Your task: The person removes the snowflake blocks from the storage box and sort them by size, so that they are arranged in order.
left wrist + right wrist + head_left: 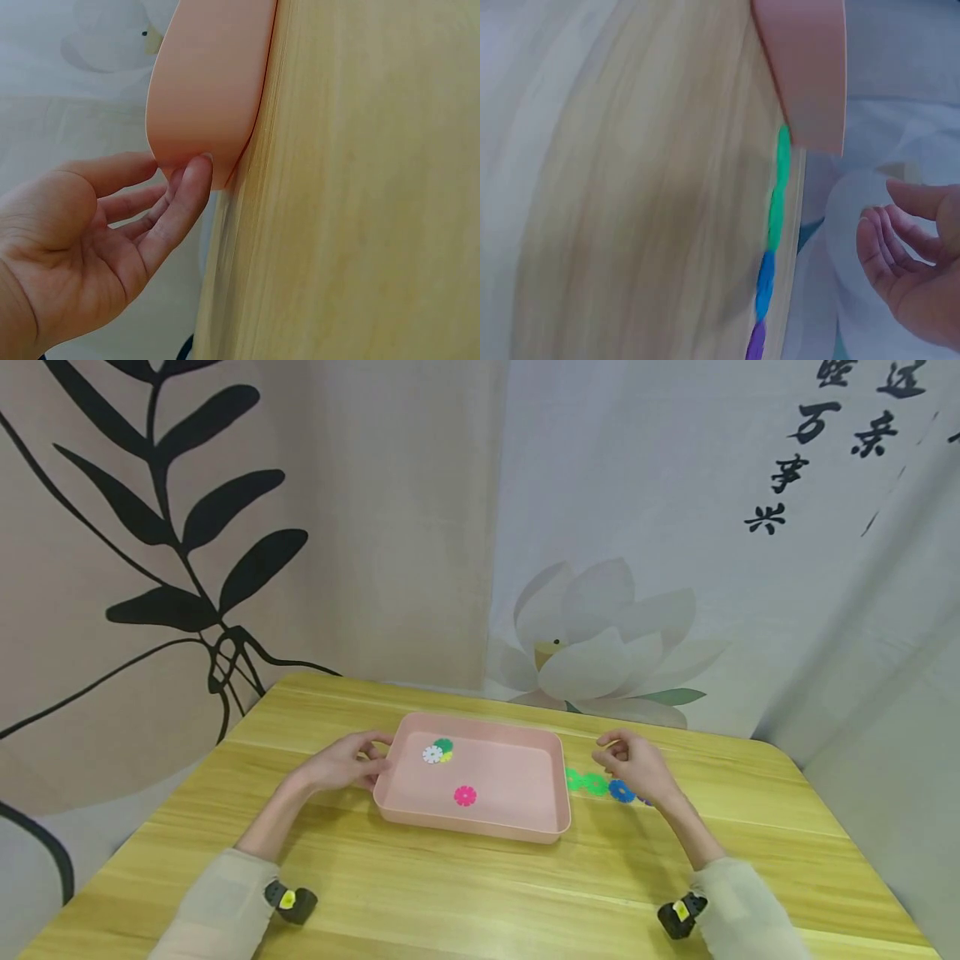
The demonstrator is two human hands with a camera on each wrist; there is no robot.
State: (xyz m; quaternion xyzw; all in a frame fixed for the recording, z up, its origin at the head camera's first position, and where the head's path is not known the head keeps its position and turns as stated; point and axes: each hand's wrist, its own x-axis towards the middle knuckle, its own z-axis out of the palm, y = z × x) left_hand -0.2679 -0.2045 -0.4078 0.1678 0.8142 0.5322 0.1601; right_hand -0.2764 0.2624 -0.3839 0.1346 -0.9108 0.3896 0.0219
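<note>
We rest the left hand (341, 762) against the left end of the pink tray (517, 781), fingers loosely bent, touching the wall without visibly clamping it. The right hand (633, 764) hangs over the right side of the table (450, 893), fingers relaxed and slightly curled, nothing visible in them. Just right of the tray lies a row of discs (615, 787) — green, blue, purple. We judge them thin, light and stiff, perhaps slippery — best pinched at the rim; the tray seems light and rigid, easiest held by opposite walls.
</note>
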